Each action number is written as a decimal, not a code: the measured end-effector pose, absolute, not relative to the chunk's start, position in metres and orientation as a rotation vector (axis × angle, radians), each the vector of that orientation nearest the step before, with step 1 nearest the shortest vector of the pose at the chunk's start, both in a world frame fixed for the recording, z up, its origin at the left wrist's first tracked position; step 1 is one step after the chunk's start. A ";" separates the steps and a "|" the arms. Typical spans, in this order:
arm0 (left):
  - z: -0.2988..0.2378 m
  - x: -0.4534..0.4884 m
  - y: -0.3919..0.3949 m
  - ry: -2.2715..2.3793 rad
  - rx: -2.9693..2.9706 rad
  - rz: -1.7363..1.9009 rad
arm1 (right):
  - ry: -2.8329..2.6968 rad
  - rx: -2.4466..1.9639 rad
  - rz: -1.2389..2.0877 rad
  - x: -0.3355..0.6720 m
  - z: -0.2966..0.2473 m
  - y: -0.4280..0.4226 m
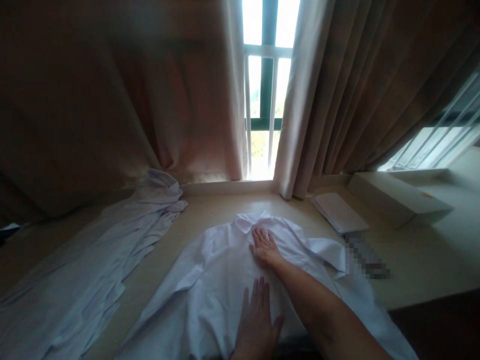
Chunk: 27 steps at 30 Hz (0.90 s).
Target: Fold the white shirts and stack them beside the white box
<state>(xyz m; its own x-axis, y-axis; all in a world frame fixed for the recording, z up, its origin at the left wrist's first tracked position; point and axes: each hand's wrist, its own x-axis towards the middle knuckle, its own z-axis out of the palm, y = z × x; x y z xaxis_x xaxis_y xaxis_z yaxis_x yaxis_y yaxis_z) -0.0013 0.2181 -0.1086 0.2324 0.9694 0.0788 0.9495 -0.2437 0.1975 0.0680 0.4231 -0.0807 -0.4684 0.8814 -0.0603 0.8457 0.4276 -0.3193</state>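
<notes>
A white collared shirt point(210, 280) lies spread flat on a pale tabletop point(420, 250), collar toward the window. My right hand point(264, 247) rests flat on the shirt's chest just below the collar, fingers stretched out, forearm reaching in from the lower right. My left hand point(257, 320) lies flat on the lower part of the shirt, fingers together and pointing away from me. Neither hand holds anything.
A second pale garment point(93, 270) lies crumpled along the table's left side. A stack of white papers point(337, 212) and a long white box point(397, 197) sit at the right rear. Brown curtains point(356, 90) hang before the barred window point(262, 100).
</notes>
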 end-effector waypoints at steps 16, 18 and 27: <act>-0.174 0.013 0.146 1.767 2.567 0.614 | -2.568 -1.581 0.486 0.071 -0.066 0.411; -0.182 0.012 0.143 1.763 2.593 0.624 | -2.564 -1.582 0.472 0.070 -0.066 0.410; -0.186 0.012 0.147 1.841 2.677 0.678 | -2.592 -1.580 0.531 0.070 -0.064 0.416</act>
